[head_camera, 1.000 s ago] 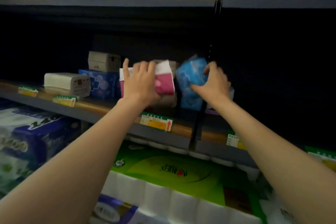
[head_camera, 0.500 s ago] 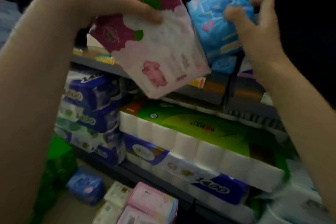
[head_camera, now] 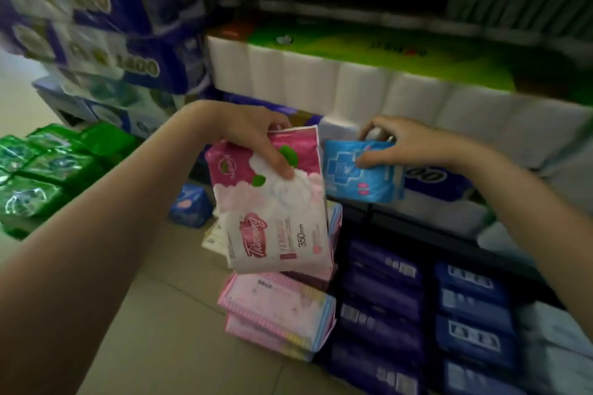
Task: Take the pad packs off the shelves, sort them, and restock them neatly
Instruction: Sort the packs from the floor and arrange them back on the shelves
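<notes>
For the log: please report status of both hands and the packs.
Left hand grips pink pack. Right hand grips blue pack. Pink stack on floor below.

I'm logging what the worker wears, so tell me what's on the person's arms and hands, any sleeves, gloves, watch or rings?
Nothing that shows. Both forearms are bare up to the picture's edge, with no sleeve in view. The left hand and right hand wear no gloves, and neither wrist carries a watch or band. No rings are visible, though the image is slightly blurred.
</notes>
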`<state>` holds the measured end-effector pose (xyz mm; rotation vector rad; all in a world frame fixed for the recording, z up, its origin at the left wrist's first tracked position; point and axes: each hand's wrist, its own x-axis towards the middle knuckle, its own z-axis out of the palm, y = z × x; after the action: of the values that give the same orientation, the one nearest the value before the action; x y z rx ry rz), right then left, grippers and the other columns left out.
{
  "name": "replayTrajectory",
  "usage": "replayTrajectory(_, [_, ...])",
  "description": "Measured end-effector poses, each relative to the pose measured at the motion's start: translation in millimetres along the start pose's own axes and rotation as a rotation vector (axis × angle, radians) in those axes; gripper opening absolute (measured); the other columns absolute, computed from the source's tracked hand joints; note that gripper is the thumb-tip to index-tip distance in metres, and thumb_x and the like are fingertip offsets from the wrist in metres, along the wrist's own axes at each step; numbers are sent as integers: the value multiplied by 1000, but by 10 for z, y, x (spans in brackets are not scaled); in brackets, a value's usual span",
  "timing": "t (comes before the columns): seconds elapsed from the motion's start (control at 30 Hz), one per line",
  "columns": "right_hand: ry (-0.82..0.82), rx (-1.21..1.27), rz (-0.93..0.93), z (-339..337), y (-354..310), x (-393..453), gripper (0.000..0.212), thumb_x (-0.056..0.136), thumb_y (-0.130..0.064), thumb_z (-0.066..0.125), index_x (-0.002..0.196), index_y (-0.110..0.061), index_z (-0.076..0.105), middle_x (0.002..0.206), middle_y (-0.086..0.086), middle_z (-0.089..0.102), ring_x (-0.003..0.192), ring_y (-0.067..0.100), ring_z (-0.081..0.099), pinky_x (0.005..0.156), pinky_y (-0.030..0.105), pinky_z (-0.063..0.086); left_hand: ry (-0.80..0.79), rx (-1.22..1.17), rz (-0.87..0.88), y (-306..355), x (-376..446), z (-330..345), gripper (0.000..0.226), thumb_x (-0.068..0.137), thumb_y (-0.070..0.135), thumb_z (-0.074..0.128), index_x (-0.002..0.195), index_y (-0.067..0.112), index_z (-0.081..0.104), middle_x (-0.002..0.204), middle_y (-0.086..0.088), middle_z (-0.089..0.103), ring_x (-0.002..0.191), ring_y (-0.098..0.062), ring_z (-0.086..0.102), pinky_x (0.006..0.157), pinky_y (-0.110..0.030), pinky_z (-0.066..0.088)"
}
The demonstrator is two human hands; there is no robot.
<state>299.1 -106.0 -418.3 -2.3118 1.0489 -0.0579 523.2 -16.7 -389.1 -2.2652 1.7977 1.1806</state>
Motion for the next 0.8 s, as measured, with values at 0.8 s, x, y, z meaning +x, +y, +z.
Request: replayTrajectory(0.8, [276, 80, 293, 558, 837, -505, 62, 79, -29, 72, 129, -14, 39, 112, 6, 50, 101, 23, 52, 82, 27, 39, 165, -454, 214, -142, -19, 748, 62, 58, 30, 78, 113, 33, 51, 105, 0, 65, 84, -17, 70, 68, -34, 59])
